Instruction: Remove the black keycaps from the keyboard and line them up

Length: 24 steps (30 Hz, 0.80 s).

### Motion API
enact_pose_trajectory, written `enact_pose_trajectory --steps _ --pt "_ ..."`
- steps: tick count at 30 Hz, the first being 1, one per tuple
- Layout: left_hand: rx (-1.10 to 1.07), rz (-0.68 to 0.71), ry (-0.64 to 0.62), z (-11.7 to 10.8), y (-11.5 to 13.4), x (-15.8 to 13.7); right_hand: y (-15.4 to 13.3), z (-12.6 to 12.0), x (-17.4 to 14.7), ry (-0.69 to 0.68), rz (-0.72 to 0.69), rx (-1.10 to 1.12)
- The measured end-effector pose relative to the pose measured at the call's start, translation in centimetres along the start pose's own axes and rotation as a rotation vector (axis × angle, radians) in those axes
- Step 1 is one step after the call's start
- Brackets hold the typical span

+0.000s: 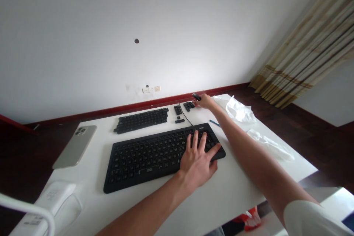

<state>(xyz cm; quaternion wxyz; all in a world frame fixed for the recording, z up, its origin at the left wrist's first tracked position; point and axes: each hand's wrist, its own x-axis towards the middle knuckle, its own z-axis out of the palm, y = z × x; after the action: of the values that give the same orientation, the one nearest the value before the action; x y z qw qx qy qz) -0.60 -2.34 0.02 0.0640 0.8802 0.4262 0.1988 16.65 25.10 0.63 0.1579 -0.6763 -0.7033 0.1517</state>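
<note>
left hand (196, 159): fingers spread, clasping nothing, laid over one end of black keyboard (149, 156), which stretches leftward from it | right hand (203, 101): fingers closed round dark slim object (196, 97) | loose keycaps (187, 107) just left of that grip, keycap block (142, 120) farther left, crumpled white sheet (239, 110) to its right

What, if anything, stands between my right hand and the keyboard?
Nothing visible blocks the direct way from the right hand to the keyboard: the cable runs left of it, the blue stick lies right. The left hand covers part of the right end.
</note>
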Motion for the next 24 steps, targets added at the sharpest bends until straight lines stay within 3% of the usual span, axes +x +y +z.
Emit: enact_pose_trajectory --steps 17,24 --pt "0.022 -0.002 -0.006 0.0 0.1 0.0 -0.6 -0.3 -0.5 -0.019 -0.039 -0.011" --pt "0.004 0.003 -0.012 0.1 0.0 0.0 0.3 -2.5 -0.7 -0.188 -0.207 -0.005"
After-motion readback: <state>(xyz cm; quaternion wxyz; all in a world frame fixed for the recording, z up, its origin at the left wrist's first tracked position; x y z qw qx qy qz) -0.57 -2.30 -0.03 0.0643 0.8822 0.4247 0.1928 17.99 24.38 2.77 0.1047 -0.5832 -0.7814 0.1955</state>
